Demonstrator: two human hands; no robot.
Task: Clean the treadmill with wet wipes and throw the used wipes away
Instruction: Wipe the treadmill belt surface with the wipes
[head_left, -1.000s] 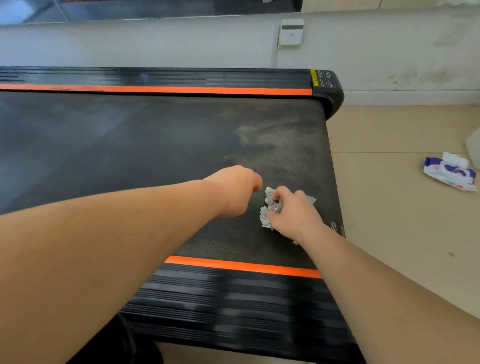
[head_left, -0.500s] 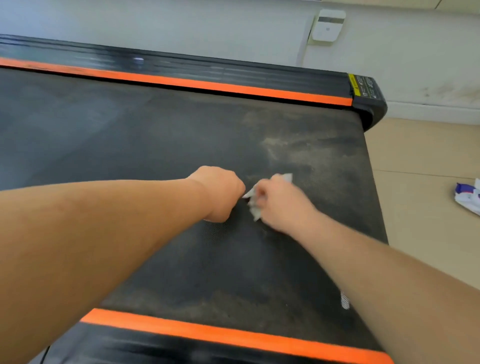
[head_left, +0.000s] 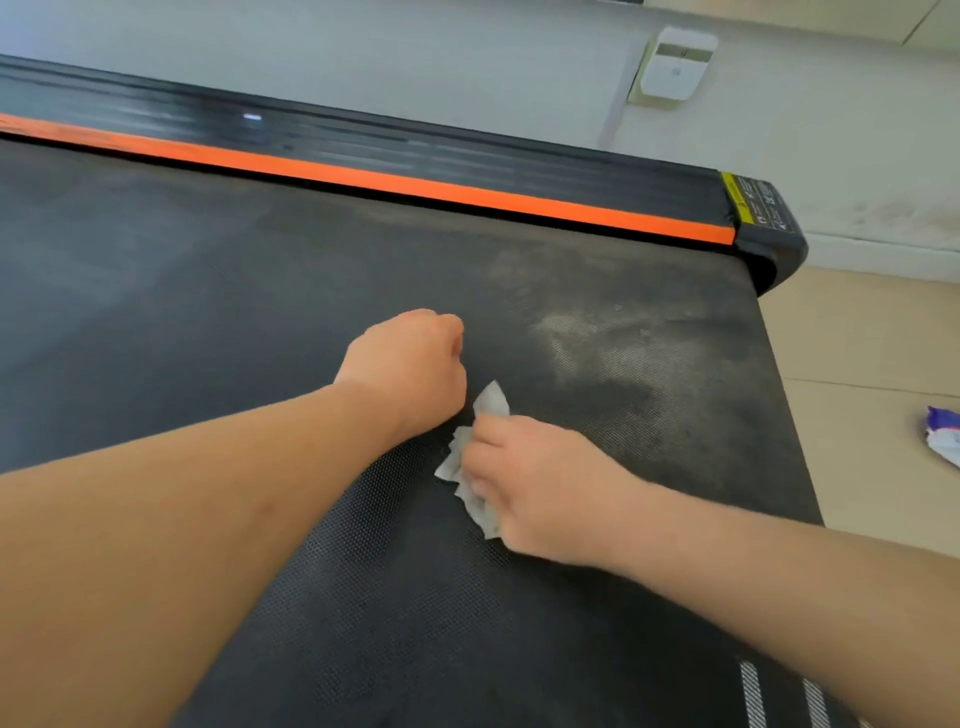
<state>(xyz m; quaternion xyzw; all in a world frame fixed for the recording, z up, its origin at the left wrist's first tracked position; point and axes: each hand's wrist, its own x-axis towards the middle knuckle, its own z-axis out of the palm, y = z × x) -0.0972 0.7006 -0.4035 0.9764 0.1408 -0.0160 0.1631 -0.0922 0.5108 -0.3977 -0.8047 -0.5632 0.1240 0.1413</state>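
Observation:
The treadmill's black belt (head_left: 260, 322) fills the head view, with an orange-striped side rail (head_left: 395, 182) along its far edge. A pale dusty patch (head_left: 613, 353) shows on the belt toward the right end. My right hand (head_left: 540, 488) grips a crumpled grey-white wet wipe (head_left: 475, 467) and holds it down on the belt, just left of that patch. My left hand (head_left: 410, 369) is curled into a fist with nothing visible in it, knuckles down on the belt right beside the wipe.
A blue and white wet-wipe pack (head_left: 943, 434) lies on the beige floor at the right edge. A white wall (head_left: 467, 67) runs behind the treadmill, with a small white device (head_left: 675, 67) mounted on it. The belt's right end (head_left: 779, 395) drops to the floor.
The camera has moved closer and lower over the belt. My right hand with the wipe has slid slightly toward me on the belt. The left fist stays beside it.

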